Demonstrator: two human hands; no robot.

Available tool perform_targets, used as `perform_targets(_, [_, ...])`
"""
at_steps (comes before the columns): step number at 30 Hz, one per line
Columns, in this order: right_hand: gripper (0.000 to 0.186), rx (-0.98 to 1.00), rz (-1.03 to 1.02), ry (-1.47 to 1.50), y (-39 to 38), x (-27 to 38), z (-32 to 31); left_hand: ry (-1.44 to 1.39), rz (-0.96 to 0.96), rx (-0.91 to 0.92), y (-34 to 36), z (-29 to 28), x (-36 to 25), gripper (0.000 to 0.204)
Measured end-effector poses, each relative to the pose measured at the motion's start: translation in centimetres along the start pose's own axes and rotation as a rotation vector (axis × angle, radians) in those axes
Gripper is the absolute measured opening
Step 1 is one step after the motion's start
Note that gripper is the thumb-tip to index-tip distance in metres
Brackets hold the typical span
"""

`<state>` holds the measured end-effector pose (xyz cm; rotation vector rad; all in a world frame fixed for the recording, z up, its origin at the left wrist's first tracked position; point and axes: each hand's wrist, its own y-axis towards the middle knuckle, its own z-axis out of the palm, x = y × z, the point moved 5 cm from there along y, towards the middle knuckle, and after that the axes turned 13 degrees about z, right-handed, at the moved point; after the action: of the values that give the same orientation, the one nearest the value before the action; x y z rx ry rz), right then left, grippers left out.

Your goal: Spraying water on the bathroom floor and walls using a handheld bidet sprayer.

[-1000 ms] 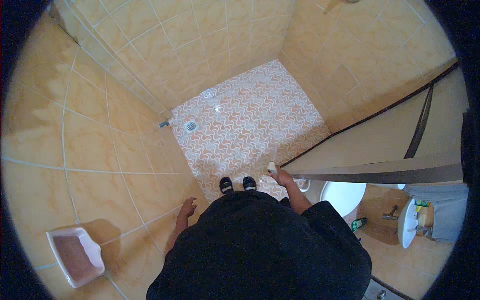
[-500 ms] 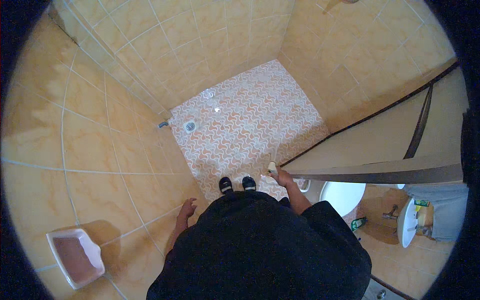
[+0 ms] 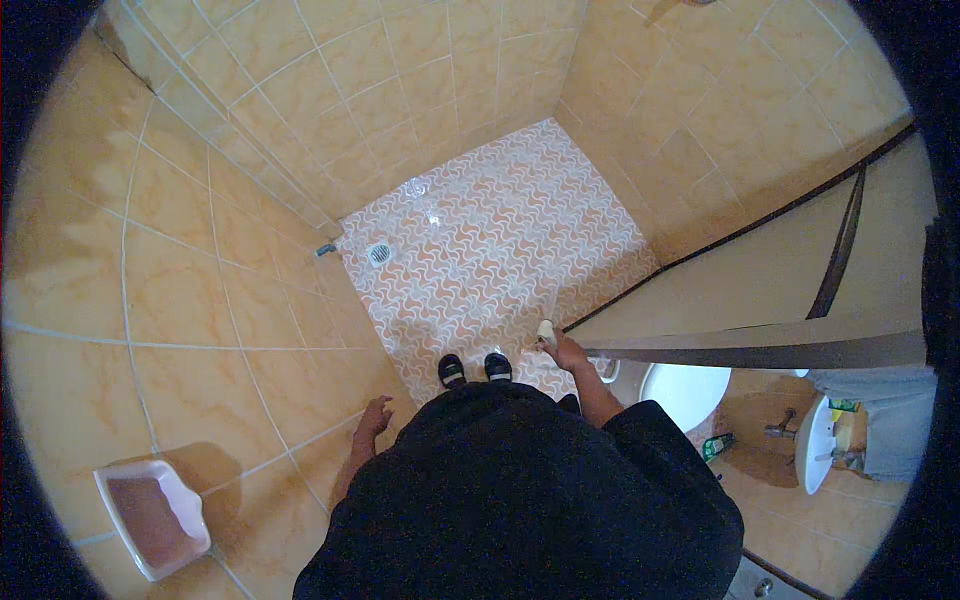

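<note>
My right hand [image 3: 569, 352] is closed around a small pale cream object with a rounded end [image 3: 545, 330]; its kind cannot be made out. A faint pale streak shows on the floor just beyond it. This hand is low over the patterned tile floor [image 3: 500, 230], beside the lower edge of a beige shower curtain [image 3: 740, 270]. On the left, my left hand [image 3: 376, 414] hangs beside the tiled wall with its fingers apart and nothing in them. Between the hands, my two dark shoes [image 3: 475, 369] stand on the floor.
A round floor drain [image 3: 379, 254] lies near the left wall, close to a small grey pipe end [image 3: 326, 249]. A pink wall soap dish [image 3: 155, 520] juts out at lower left. To the right are a white toilet [image 3: 690, 395], a green bottle [image 3: 716, 446], a washbasin [image 3: 816, 445] and a grey towel [image 3: 900, 420].
The pale object in my right hand has shifted very slightly. Both hands otherwise stay where they were.
</note>
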<state>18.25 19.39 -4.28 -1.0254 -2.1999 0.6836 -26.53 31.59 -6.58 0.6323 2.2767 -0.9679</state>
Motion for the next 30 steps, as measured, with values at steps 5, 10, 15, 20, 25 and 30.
perform_targets(5, [0.068, -0.053, 0.04, -0.046, 0.3, -0.6, 0.1, 0.069, 0.01, 0.017, 0.5, -0.2, -0.4, 0.036])
perform_targets(10, [0.066, 0.011, 0.026, 0.0, -1.0, 1.0, -1.2, 0.101, -0.006, 0.023, 0.6, -0.2, -0.1, 0.035])
perform_targets(15, [0.063, 0.012, 0.002, -0.045, 0.2, 0.5, 0.0, -0.029, -0.01, -0.02, 0.5, -0.4, -0.1, 0.036])
perform_targets(20, [0.062, 0.055, -0.002, -0.113, -1.0, 1.9, -0.3, 0.078, 0.011, 0.0, 0.4, -0.8, -1.3, 0.036])
perform_targets(25, [0.066, -0.011, -0.125, -0.144, 0.0, 1.2, 1.5, 0.15, 0.053, 0.002, 0.5, -0.5, -0.6, 0.036])
perform_targets(30, [0.068, 0.013, -0.151, -0.135, -0.1, 1.5, 1.8, 0.067, -0.004, 0.016, 0.4, -0.6, -0.9, 0.036])
